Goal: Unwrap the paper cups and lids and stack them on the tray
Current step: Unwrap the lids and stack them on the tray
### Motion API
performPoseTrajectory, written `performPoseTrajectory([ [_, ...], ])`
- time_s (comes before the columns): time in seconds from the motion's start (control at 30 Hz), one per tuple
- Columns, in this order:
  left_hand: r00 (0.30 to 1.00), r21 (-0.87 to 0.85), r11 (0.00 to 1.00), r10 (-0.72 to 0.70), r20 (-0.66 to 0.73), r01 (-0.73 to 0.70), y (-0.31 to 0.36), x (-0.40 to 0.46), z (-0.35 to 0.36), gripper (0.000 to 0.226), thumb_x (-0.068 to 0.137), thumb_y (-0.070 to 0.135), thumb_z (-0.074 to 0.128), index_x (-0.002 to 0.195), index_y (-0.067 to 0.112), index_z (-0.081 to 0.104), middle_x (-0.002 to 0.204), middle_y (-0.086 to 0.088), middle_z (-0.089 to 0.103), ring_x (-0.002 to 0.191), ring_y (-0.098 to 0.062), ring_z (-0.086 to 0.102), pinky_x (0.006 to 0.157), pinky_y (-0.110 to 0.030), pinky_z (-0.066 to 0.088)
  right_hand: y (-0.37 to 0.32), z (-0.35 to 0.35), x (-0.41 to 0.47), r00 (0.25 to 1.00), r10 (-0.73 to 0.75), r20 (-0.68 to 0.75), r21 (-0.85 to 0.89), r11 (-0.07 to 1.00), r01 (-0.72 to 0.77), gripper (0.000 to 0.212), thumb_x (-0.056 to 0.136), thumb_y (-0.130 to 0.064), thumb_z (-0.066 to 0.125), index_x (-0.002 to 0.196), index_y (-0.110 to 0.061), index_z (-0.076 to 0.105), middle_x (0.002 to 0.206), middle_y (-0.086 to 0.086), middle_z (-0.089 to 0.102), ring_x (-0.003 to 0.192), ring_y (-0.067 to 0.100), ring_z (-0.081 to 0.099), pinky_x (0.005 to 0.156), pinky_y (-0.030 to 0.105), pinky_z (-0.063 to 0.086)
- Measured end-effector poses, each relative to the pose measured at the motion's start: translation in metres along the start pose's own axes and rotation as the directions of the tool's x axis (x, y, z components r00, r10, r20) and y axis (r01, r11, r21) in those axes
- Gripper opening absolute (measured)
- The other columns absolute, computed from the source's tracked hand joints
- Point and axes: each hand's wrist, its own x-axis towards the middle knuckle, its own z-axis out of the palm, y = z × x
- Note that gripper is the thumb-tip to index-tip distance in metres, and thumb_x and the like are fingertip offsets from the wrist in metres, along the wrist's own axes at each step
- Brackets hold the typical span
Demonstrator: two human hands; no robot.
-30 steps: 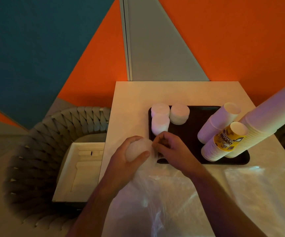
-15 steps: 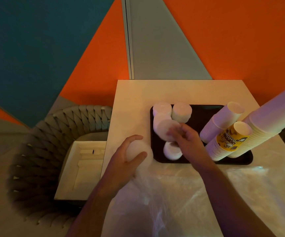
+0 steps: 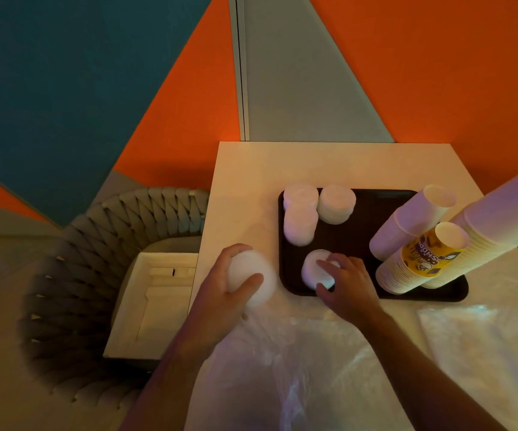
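Gripping the wrapped lid stack (image 3: 248, 276) just left of the tray (image 3: 354, 237), the left hand (image 3: 220, 293) feeds the right hand (image 3: 349, 286), whose fingers pinch the small lid pile (image 3: 313, 270) there.

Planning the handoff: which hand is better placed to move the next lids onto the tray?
Right hand: it rests on the lids over the tray. Left hand grips the wrapped stack.

The tallest cup stack (image 3: 500, 213) runs off the right edge, top unseen.
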Motion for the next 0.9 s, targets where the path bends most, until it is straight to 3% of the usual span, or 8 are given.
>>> performPoseTrajectory([
  [0.2, 1.0, 0.031, 0.999, 0.025, 0.008, -0.026, 0.003, -0.001, 0.001, 0.042, 0.095, 0.026, 0.068, 0.125, 0.05, 0.051, 0.125, 0.015, 0.055, 0.105, -0.015, 0.063, 0.071, -0.049, 0.063, -0.007, -0.009, 0.001, 0.998, 0.035, 0.044, -0.134, 0.991, -0.029, 0.053, 0.094, -0.048, 0.061, 0.144, -0.032, 0.053, 0.149, -0.006, 0.049, 0.131, 0.024, 0.044, 0.105, 0.041, 0.038],
  [0.3, 0.998, 0.041, 0.998, 0.051, 0.022, -0.052, 0.005, -0.002, 0.001, 0.043, 0.094, 0.027, 0.068, 0.124, 0.053, 0.052, 0.125, 0.022, 0.054, 0.107, -0.013, 0.061, 0.07, -0.047, 0.063, -0.015, -0.019, 0.003, 0.995, 0.08, 0.052, -0.117, 0.99, -0.074, 0.05, 0.094, -0.047, 0.062, 0.142, -0.036, 0.053, 0.149, -0.009, 0.047, 0.133, 0.023, 0.041, 0.105, 0.045, 0.034],
  [0.4, 0.997, 0.028, 0.998, 0.062, 0.035, -0.063, 0.006, -0.003, 0.001, 0.043, 0.094, 0.026, 0.068, 0.124, 0.053, 0.053, 0.122, 0.024, 0.055, 0.105, -0.014, 0.062, 0.065, -0.044, 0.063, -0.03, -0.031, 0.002, 0.999, 0.032, -0.019, 0.209, 0.978, -0.028, 0.034, 0.095, -0.032, 0.067, 0.129, -0.032, 0.064, 0.134, -0.009, 0.059, 0.122, 0.017, 0.054, 0.098, 0.039, 0.043],
  [0.5, 0.997, 0.031, 0.997, 0.073, 0.036, -0.074, 0.008, -0.002, 0.002, 0.042, 0.094, 0.027, 0.068, 0.124, 0.053, 0.053, 0.122, 0.028, 0.054, 0.106, -0.011, 0.062, 0.066, -0.045, 0.063, -0.059, -0.056, -0.004, 0.997, 0.071, 0.021, 0.699, 0.712, -0.066, 0.016, 0.096, -0.022, 0.068, 0.109, -0.03, 0.073, 0.102, -0.009, 0.073, 0.091, 0.009, 0.069, 0.076, 0.019, 0.053],
  [0.57, 0.996, 0.053, 0.995, 0.082, 0.036, -0.083, 0.01, -0.002, 0.003, 0.042, 0.095, 0.028, 0.067, 0.125, 0.052, 0.052, 0.125, 0.029, 0.052, 0.106, -0.007, 0.06, 0.068, -0.043, 0.063, -0.078, -0.07, -0.008, 0.994, 0.035, 0.1, 0.846, 0.523, -0.103, 0.013, 0.096, -0.019, 0.068, 0.105, -0.024, 0.075, 0.091, 0.0, 0.074, 0.084, 0.017, 0.071, 0.074, 0.025, 0.057],
  [0.63, 0.995, 0.057, 0.994, 0.092, 0.04, -0.094, 0.01, -0.002, 0.004, 0.041, 0.095, 0.027, 0.067, 0.124, 0.051, 0.053, 0.125, 0.029, 0.051, 0.102, 0.001, 0.059, 0.069, -0.041, 0.063, -0.089, -0.078, -0.011, 0.992, -0.027, 0.122, 0.89, 0.446, -0.098, 0.013, 0.095, -0.017, 0.069, 0.106, -0.017, 0.075, 0.091, 0.01, 0.073, 0.085, 0.027, 0.07, 0.077, 0.036, 0.059],
  [0.73, 0.993, 0.056, 0.993, 0.105, 0.044, -0.108, 0.01, -0.002, 0.004, 0.04, 0.094, 0.025, 0.068, 0.126, 0.047, 0.055, 0.126, 0.025, 0.054, 0.099, 0.008, 0.058, 0.068, -0.036, 0.063, -0.095, -0.079, -0.012, 0.993, -0.053, 0.107, 0.87, 0.489, -0.067, 0.009, 0.092, -0.014, 0.073, 0.101, -0.014, 0.075, 0.085, 0.009, 0.073, 0.078, 0.026, 0.068, 0.079, 0.047, 0.058],
  [0.9, 0.994, 0.074, 0.992, 0.098, 0.054, -0.102, 0.008, -0.003, 0.004, 0.041, 0.092, 0.03, 0.071, 0.127, 0.047, 0.056, 0.124, 0.028, 0.054, 0.101, 0.008, 0.057, 0.068, -0.033, 0.063, -0.094, -0.078, -0.011, 0.991, -0.071, 0.116, 0.814, 0.578, -0.054, 0.003, 0.094, -0.009, 0.069, 0.095, -0.009, 0.071, 0.08, 0.009, 0.073, 0.077, 0.03, 0.069, 0.08, 0.051, 0.059],
])
